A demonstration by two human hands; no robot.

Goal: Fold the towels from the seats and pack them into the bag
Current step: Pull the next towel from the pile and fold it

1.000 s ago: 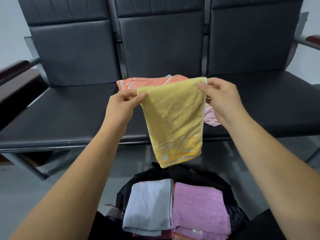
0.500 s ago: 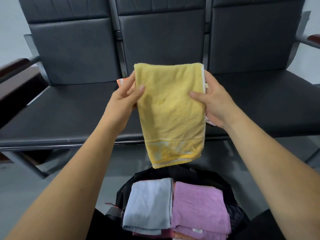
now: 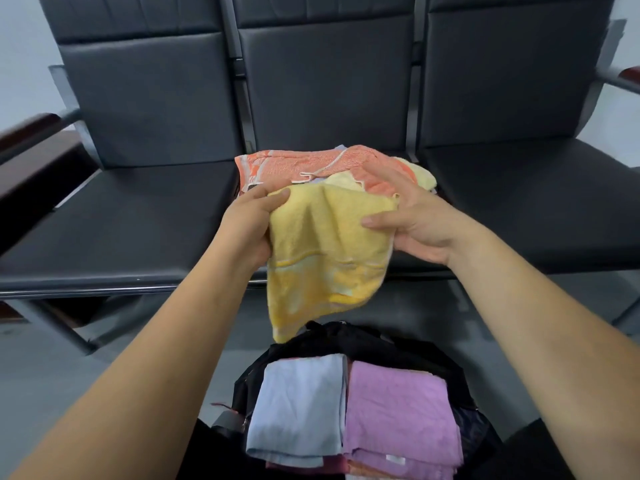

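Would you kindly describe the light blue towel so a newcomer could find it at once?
Before the row of black seats stands an open black bag. In it the light blue towel lies on top at the left, beside the purple towel. No other in the bag is blue.

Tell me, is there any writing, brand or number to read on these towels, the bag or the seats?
None readable.
The white tag on the purple towel: too small and blurred to read.
The woven band on the yellow towel: pattern only, no letters made out.
The bag and seats: no label shows.
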